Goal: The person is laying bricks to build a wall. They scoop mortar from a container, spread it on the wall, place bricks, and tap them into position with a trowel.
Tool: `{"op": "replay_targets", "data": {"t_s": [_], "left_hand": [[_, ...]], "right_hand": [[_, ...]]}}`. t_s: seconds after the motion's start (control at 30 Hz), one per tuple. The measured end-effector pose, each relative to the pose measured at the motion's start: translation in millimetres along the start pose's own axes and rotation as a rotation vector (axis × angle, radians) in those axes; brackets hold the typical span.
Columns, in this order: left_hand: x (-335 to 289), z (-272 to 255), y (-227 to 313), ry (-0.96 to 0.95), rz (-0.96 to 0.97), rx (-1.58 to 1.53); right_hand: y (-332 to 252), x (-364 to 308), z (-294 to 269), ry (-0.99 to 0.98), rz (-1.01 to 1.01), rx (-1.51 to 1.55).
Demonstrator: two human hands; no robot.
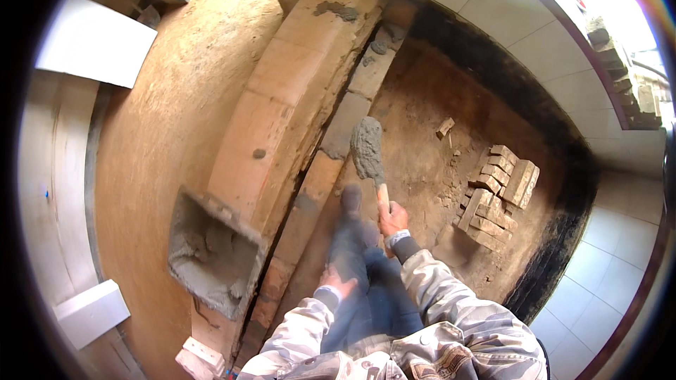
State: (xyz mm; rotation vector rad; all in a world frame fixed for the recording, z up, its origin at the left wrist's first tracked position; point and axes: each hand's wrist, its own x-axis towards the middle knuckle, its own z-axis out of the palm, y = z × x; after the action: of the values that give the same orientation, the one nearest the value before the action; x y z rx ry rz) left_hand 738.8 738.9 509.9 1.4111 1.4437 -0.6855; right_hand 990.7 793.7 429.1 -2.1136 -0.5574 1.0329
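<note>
My right hand is closed round the wooden handle of a trowel. Grey wet mortar covers its blade, which is held out ahead of my knees, near a low course of bricks. Patches of mortar lie on that course, and lumps of it sit at the far end. My left hand rests on my left leg with nothing in it, its fingers laid out and a little blurred. To the left, a mortar-crusted bucket with grey mortar inside stands on the wide ledge.
A stack of bricks lies on the dirt floor to the right, with a broken piece farther off. White tiled walls bound the far and right sides. White blocks stand at the left; more bricks sit below the bucket.
</note>
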Motion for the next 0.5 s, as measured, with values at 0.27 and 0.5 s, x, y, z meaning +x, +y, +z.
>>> {"op": "replay_targets", "data": {"t_s": [0.27,0.5], "left_hand": [[93.9,-43.4,78.2,-0.030,-0.080,0.181],[123.4,-89.2,121.2,-0.111,-0.103,0.270]], "right_hand": [[-52.2,165.3,65.7,0.131,0.068,0.245],[-134.3,325.5,90.0,0.608,-0.314,0.085]]}}
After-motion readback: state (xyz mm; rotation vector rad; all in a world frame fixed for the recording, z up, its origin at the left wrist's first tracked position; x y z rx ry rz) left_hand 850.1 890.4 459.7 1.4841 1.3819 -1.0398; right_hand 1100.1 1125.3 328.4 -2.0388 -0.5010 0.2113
